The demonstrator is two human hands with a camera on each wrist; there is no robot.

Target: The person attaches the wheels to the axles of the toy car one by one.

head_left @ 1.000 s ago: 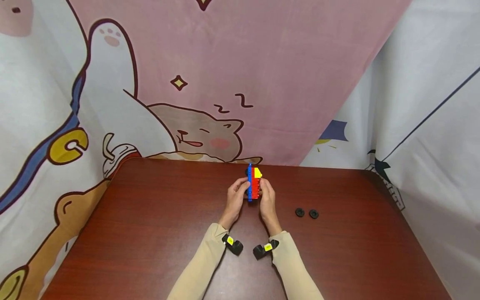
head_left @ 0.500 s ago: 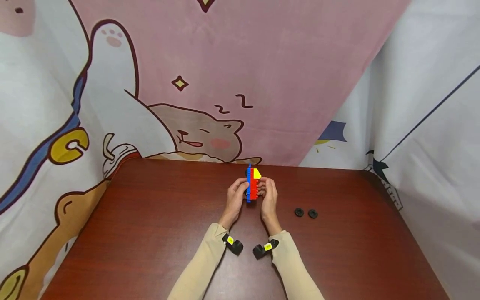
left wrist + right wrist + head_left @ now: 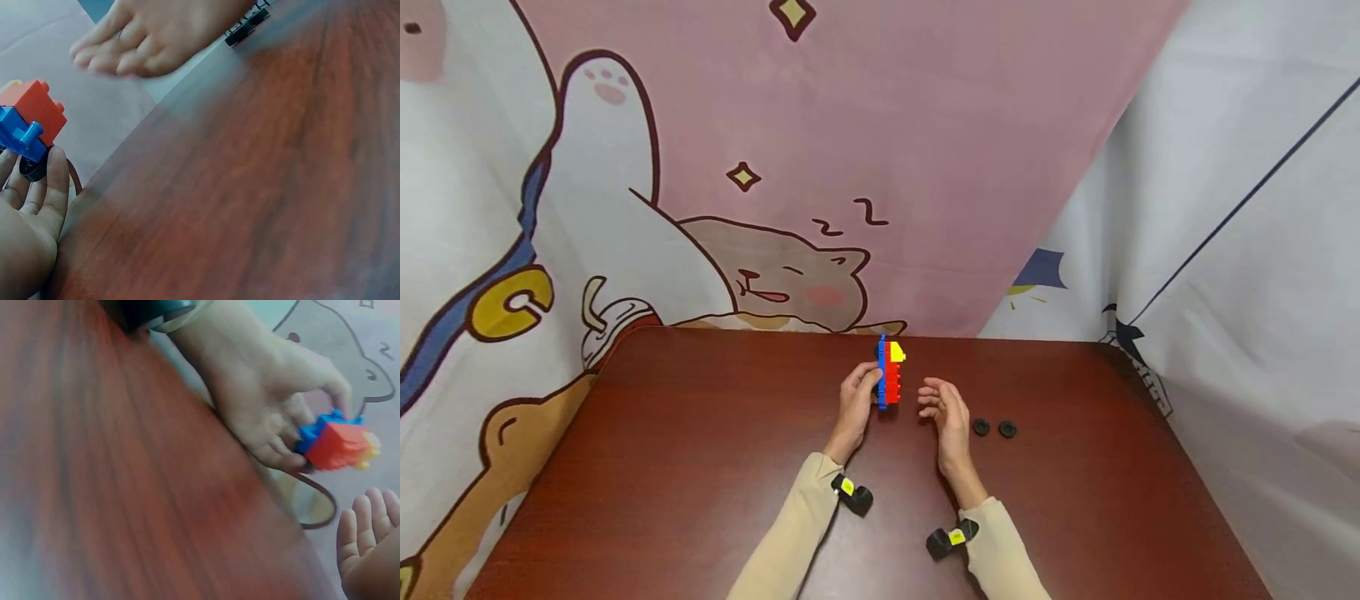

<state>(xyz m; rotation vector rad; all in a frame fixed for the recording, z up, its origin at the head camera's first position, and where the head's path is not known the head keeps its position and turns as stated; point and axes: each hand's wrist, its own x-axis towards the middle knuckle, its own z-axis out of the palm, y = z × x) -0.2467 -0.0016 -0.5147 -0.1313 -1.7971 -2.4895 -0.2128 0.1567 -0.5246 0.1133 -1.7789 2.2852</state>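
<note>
Behind the left hand – brick block's blue side partly hidden.

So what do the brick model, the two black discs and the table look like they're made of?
Brick model: glossy moulded plastic, judging by its studs, crisp edges and saturated blue, red and yellow. Black discs: matte, likely rubber or plastic wheels, but too small to tell. Table: reddish-brown wood or wood-look veneer, with visible grain streaks and a smooth, slightly shiny finish.
</note>
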